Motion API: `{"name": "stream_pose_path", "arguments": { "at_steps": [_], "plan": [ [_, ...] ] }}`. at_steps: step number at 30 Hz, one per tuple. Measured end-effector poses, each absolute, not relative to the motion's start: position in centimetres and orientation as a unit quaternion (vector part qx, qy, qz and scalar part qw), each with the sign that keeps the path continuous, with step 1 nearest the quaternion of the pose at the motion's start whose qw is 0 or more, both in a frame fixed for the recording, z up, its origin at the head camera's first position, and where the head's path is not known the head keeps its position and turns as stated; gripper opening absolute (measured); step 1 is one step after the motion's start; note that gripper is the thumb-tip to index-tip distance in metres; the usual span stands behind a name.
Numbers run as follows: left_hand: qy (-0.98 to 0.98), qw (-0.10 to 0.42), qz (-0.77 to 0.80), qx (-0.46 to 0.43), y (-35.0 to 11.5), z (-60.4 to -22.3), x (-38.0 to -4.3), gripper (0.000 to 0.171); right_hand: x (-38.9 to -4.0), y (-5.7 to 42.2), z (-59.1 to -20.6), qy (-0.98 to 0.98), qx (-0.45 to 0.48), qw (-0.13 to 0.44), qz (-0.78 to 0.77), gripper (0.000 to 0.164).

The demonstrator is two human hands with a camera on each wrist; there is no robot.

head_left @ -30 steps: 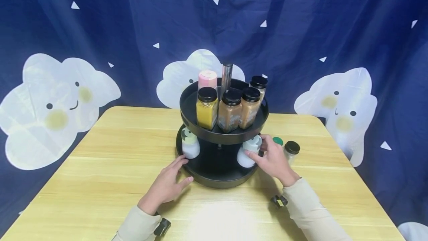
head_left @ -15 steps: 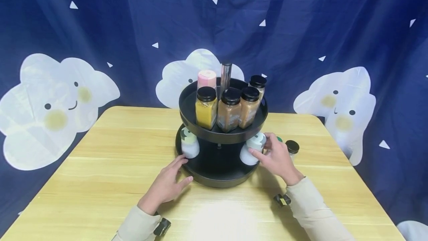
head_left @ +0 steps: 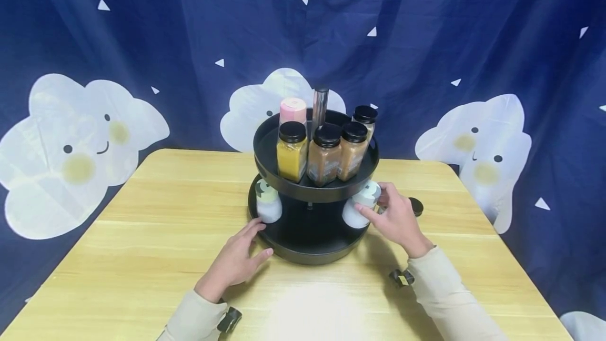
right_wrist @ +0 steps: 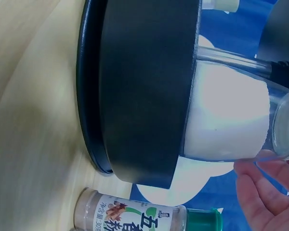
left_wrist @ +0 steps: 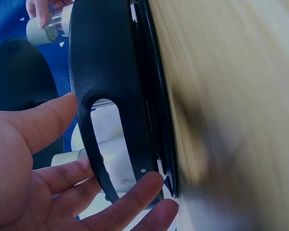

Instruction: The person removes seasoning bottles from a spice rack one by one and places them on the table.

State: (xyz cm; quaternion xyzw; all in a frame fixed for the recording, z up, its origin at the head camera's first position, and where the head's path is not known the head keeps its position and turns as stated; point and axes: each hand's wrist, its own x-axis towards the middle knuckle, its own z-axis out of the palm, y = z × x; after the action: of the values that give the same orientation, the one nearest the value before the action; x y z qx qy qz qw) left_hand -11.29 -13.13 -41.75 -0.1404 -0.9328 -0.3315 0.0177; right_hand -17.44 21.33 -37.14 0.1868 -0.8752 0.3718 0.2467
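Observation:
A clear jar of white powder with a pale lid (head_left: 354, 217) stands at the right side of the lower tray (head_left: 310, 252) of a black two-tier spice rack. My right hand (head_left: 401, 221) grips it near the lid, thumb in front and fingers behind; the right wrist view shows the jar (right_wrist: 226, 110) upright over the tray's wall. At the tray's left edge, my left hand (head_left: 238, 261) rests its spread fingertips by the rim. Its fingers reach round the slotted tray wall (left_wrist: 106, 57) in the left wrist view. Beside them is another white-powder jar (head_left: 269, 210).
On the upper tray (head_left: 303, 192) stand a yellow spice jar (head_left: 291, 158), two brown ones, a paler black-lidded jar and a pink-capped bottle (head_left: 292, 110). Right of the rack, a green-capped spice bottle (right_wrist: 144, 214) and a black-lidded jar (head_left: 416, 206) stand on the wooden table.
My right hand and the white-powder jar have shifted right and slightly back on the lower tray. The green cap is now hidden behind that hand. My left hand has stayed in place.

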Motion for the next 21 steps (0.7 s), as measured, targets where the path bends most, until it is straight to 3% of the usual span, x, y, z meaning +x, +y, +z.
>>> {"name": "stream_pose_path", "arguments": {
  "at_steps": [21],
  "plan": [
    [-0.933,0.017,-0.330,-0.141,-13.2,-41.7,-11.3,0.060,-17.0,22.8,-36.8,-0.879,0.156,0.256,0.370,0.054]
  ]
}}
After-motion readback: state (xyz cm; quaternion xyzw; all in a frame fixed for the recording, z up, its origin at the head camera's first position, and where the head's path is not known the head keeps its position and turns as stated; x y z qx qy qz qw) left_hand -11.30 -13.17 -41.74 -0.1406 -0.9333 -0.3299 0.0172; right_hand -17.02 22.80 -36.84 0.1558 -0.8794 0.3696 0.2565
